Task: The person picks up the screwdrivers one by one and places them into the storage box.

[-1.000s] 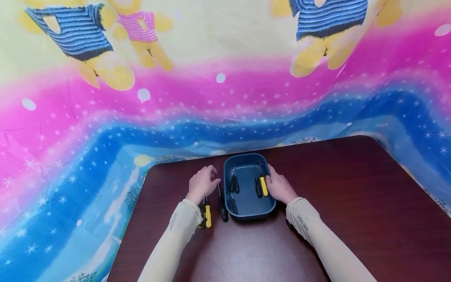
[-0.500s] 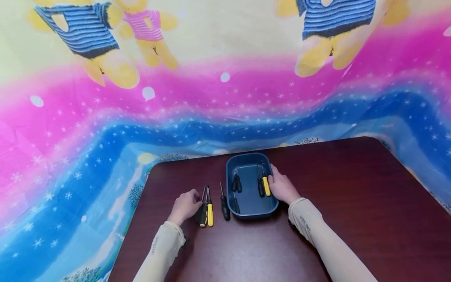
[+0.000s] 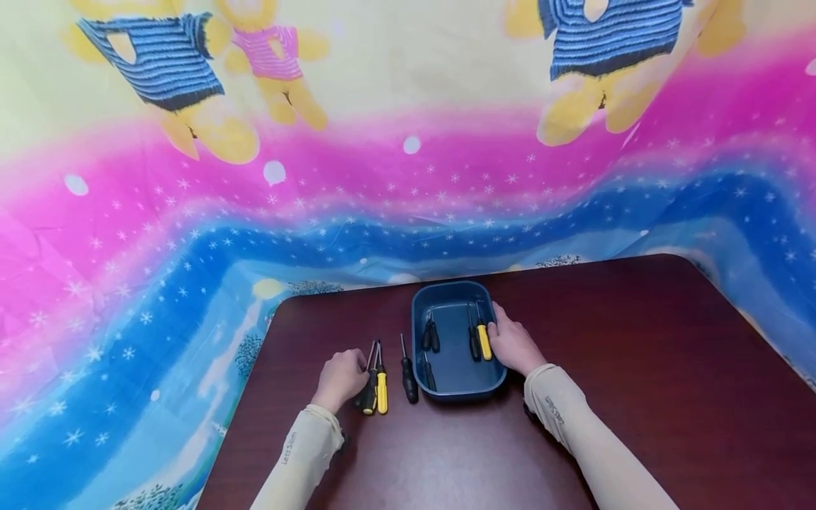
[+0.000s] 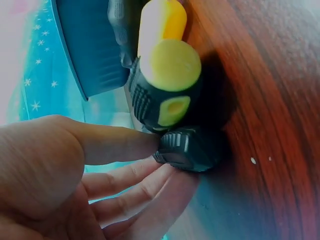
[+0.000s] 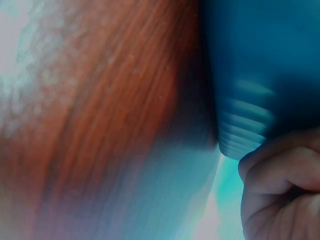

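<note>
My left hand (image 3: 341,379) pinches a black handle (image 4: 187,150), thumb on one side and fingers on the other; it looks like a screwdriver, its shaft hidden. Right beside it lie a black-and-yellow screwdriver (image 3: 369,398) and a yellow-handled screwdriver (image 3: 382,398). Closer to the container rests a black screwdriver (image 3: 409,382). The blue container (image 3: 454,372) has my right hand (image 3: 515,345) gripping its right side, with curled fingers against the outer wall in the right wrist view. Inside it are a yellow screwdriver (image 3: 485,345), a black one (image 3: 474,345) and several smaller black-handled ones (image 3: 435,338).
All of it stands on a dark red-brown table (image 3: 612,333) with rounded far corners. Behind the table hangs a colourful cloth (image 3: 357,184) printed with bears and snowflakes, close to the table's far edge.
My left hand has moved from beside the container, left and nearer, to the black handle at the outer side of the loose screwdrivers, where it now pinches. The right hand keeps its grip.
</note>
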`<act>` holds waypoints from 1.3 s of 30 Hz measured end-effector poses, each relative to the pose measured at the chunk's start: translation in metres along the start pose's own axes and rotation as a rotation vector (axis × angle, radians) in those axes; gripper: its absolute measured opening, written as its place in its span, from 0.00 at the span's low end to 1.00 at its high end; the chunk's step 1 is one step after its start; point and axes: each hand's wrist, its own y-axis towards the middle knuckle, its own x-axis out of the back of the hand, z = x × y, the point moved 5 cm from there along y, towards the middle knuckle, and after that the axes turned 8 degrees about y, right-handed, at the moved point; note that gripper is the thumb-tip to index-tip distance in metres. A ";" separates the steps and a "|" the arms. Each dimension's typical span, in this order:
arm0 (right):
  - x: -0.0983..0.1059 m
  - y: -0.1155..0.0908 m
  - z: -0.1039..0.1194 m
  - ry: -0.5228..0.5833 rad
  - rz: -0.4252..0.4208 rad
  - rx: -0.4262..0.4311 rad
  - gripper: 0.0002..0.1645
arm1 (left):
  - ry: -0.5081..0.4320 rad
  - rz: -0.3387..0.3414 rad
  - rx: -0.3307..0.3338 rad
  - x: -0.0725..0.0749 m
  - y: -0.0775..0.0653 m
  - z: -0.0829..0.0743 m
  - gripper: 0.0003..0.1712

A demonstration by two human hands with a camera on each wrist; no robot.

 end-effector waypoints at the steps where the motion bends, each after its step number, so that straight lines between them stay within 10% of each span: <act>1: 0.000 0.000 0.000 -0.001 -0.004 0.004 0.37 | -0.001 -0.001 0.001 0.000 0.000 0.000 0.05; 22: 0.000 -0.002 0.000 0.003 -0.004 0.005 0.37 | -0.126 -0.076 0.039 0.014 0.012 0.012 0.08; 31: -0.002 -0.002 -0.001 0.009 0.000 0.000 0.37 | -0.639 0.042 0.038 0.039 0.020 -0.005 0.10; 39: 0.000 -0.001 0.001 -0.001 -0.007 0.009 0.37 | -0.810 0.095 -0.015 0.053 0.021 -0.024 0.14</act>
